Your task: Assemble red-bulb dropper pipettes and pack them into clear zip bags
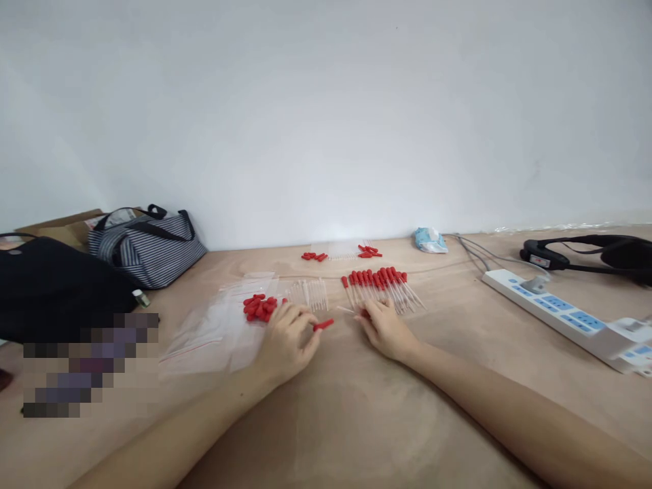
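Observation:
My left hand (pixel 289 337) is closed, with a red rubber bulb (pixel 324 325) pinched at its fingertips. In my right hand (pixel 386 329), the thumb and fingers grip a thin clear dropper tube (pixel 346 310) whose end points left. A bit of red shows at those fingers; I cannot tell what it belongs to. A pile of red bulbs (pixel 259 309) lies just beyond my left hand. Between the hands and farther back is a row of bare clear tubes (pixel 312 295). Droppers with red bulbs on them (pixel 379 279) lie side by side behind my right hand.
Clear plastic bags (pixel 204 326) lie at left. More bulbs (pixel 314 257) and tubes are near the wall. A striped bag (pixel 153 248) and black bag (pixel 56 285) stand left. A tissue pack (pixel 430 240), power strip (pixel 555 312) and black headset (pixel 585 251) are right.

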The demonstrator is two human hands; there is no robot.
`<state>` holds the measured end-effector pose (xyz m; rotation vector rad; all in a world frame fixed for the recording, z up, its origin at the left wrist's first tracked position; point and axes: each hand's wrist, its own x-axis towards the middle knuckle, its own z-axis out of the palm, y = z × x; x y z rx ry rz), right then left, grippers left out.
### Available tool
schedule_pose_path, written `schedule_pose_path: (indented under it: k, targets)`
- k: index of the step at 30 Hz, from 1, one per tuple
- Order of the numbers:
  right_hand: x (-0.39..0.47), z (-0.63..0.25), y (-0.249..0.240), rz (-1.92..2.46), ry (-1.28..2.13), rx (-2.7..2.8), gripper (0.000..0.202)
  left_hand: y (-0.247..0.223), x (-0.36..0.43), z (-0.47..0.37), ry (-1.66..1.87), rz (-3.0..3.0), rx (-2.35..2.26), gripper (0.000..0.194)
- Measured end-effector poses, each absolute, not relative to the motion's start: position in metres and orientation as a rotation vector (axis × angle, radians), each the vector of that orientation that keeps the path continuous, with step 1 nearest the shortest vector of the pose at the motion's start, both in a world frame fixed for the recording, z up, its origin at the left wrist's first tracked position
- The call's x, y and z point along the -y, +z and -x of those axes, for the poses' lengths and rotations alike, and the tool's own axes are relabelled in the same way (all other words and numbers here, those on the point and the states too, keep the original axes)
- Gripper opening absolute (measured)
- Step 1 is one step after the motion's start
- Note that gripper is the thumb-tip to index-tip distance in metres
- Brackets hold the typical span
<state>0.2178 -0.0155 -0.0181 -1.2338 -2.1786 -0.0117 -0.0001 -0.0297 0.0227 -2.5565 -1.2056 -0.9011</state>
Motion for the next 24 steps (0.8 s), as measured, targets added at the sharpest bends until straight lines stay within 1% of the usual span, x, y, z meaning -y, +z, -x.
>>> schedule_pose_path:
  k: [5, 6, 8, 10, 11, 16, 20, 24]
  targets:
    - [0.039, -0.243, -0.017, 1.179, 0.003, 2.289, 0.023, -0.001, 0.034, -0.008, -0.967, 2.867, 1.281, 0.006]
    - [0.041, -0.244, -0.016, 1.180, 0.008, 2.297, 0.024, -0.003, 0.033, -0.008, -0.990, 2.884, 1.301, 0.008]
    - [0.044, -0.243, -0.015, 1.168, 0.024, 2.310, 0.024, -0.005, 0.032, -0.008, -1.008, 2.912, 1.285, 0.019]
    - [0.045, -0.239, -0.014, 1.144, 0.035, 2.325, 0.023, -0.005, 0.030, -0.009, -0.969, 2.927, 1.239, 0.028]
    - [0.045, -0.238, -0.014, 1.133, 0.034, 2.332, 0.022, -0.005, 0.029, -0.009, -0.935, 2.924, 1.228, 0.029]
    - [0.046, -0.234, -0.013, 1.108, 0.027, 2.339, 0.020, -0.006, 0.024, -0.012, -0.852, 2.883, 1.222, 0.020]
    - [0.047, -0.234, -0.011, 1.113, 0.069, 2.331, 0.021, -0.006, 0.024, -0.012, -0.802, 2.921, 1.184, 0.019]
    - [0.047, -0.233, -0.011, 1.091, 0.078, 2.324, 0.022, -0.005, 0.026, -0.012, -0.829, 2.979, 1.189, 0.019]
